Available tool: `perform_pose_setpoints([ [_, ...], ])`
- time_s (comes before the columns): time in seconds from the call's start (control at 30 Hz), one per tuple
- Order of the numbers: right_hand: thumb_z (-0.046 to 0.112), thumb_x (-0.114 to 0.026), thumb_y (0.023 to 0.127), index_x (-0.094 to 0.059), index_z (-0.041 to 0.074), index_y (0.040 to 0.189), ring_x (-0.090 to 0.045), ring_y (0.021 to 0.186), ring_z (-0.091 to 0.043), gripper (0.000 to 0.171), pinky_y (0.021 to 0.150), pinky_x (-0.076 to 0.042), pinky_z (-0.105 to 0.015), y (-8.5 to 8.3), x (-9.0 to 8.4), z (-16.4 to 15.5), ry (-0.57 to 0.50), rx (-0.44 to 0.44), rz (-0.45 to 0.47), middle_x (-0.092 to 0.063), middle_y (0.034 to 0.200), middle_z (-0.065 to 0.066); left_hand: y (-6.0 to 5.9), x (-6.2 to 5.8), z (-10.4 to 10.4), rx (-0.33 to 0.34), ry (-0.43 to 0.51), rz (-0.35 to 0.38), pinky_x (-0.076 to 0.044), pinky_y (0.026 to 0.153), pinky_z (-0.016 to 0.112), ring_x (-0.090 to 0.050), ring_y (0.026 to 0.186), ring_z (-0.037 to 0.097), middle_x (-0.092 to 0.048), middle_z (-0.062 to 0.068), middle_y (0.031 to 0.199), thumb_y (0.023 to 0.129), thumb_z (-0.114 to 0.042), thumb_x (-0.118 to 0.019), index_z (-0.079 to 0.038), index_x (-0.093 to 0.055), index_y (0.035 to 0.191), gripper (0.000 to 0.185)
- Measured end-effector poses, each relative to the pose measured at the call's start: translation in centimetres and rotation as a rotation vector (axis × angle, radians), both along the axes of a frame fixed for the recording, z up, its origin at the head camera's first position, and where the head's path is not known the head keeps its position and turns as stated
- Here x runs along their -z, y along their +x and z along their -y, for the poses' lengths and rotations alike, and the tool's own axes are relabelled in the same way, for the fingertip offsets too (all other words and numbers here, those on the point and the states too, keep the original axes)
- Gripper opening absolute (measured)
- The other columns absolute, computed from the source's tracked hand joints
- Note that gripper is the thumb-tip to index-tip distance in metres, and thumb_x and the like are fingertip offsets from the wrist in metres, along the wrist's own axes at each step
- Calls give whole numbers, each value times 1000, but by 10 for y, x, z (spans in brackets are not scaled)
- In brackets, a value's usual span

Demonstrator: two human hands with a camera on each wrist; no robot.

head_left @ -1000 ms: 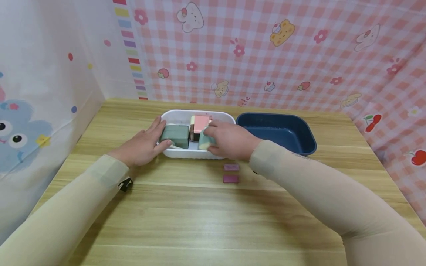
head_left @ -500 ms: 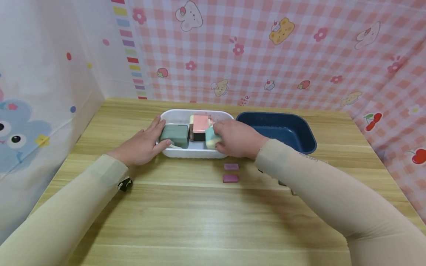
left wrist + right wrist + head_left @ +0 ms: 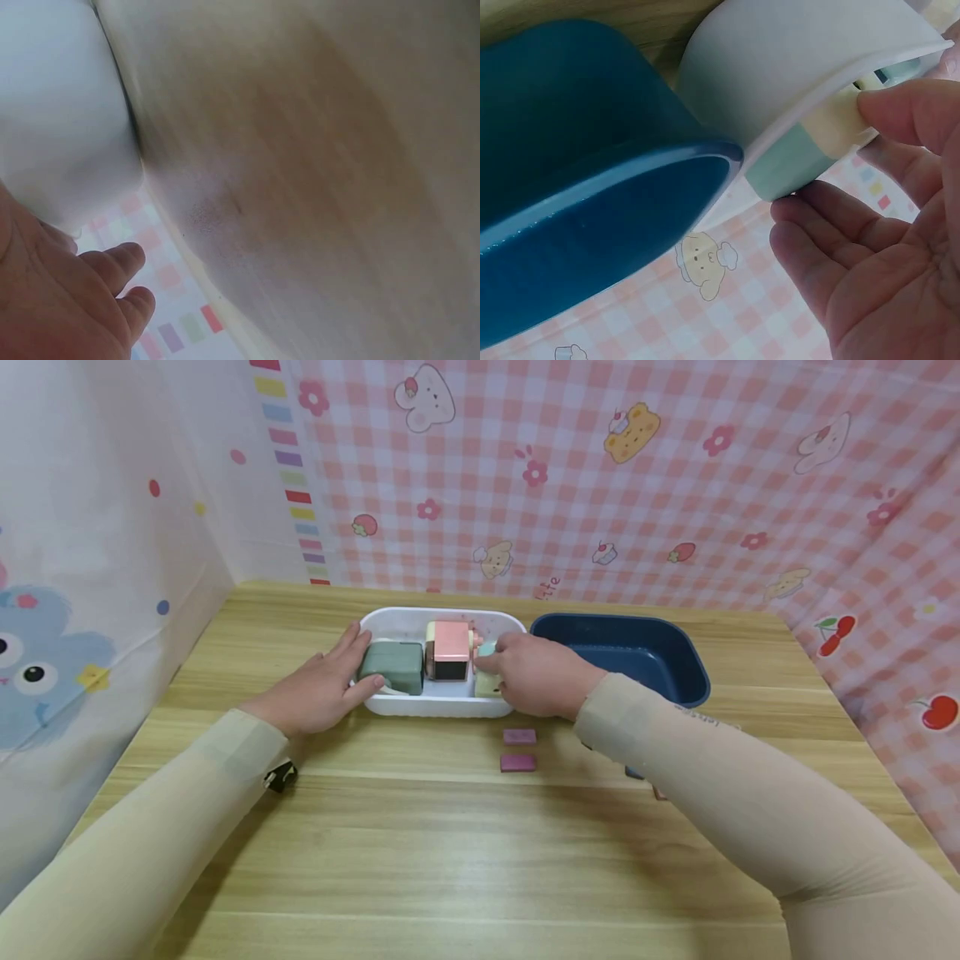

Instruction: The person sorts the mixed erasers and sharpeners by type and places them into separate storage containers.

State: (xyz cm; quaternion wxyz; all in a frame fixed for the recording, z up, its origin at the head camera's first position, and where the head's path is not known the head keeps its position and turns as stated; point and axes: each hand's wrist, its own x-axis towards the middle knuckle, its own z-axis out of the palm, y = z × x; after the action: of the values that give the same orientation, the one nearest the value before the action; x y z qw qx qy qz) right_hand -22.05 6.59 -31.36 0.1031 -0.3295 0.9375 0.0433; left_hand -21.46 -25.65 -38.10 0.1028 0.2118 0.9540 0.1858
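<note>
My right hand (image 3: 547, 675) reaches into the right end of a white bin (image 3: 435, 707). It pinches a mint-green and cream block-shaped item (image 3: 795, 159), with the thumb on the cream part and fingers against the mint side in the right wrist view. At the bin's left end my left hand (image 3: 322, 689) rests against the rim, fingers extended and the thumb by the front edge. Inside the bin, a dark green box-shaped item (image 3: 396, 667) lies at the left. A pink and cream box-shaped item (image 3: 452, 643) with a dark front panel stands in the middle.
A dark blue bin (image 3: 622, 653) stands right beside the white one. Two small purple bars (image 3: 519, 750) lie in front. A small black object (image 3: 280, 776) sits by the left sleeve, and small pieces (image 3: 634, 772) partly show under the right sleeve. A patterned cloth (image 3: 570, 493) hangs behind.
My right hand has shifted the mint-and-cream item a little to the right inside the white bin, away from the pink one. The left hand stays at the bin's left end.
</note>
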Motion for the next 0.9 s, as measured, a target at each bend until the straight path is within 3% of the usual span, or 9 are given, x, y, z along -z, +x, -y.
perform_pose_setpoints([
  [0.33,17,-60,105,-59,22,152,-61,97,-20,47,89,-61,-33,2,3,-2,4,-77,-60,-67,126,-12,0,-1,0,-3,2,2,-14,126,72,-2,165,37,11,19,176,112,-56,-31,-2,3,168,85],
  [0.67,20,-61,104,-57,12,153,-60,130,-24,49,114,-51,-44,-1,5,-8,-82,-29,-7,-59,149,-12,0,0,0,-1,-2,9,-14,127,72,1,165,35,12,17,177,111,-60,-29,-3,4,168,87],
  [0.9,23,-60,106,-59,11,150,-56,139,-26,46,120,-46,-45,-3,4,-13,-100,-21,-24,-58,152,-10,0,0,1,0,-2,9,-14,127,71,2,166,34,14,15,177,110,-63,-27,-4,5,168,89],
])
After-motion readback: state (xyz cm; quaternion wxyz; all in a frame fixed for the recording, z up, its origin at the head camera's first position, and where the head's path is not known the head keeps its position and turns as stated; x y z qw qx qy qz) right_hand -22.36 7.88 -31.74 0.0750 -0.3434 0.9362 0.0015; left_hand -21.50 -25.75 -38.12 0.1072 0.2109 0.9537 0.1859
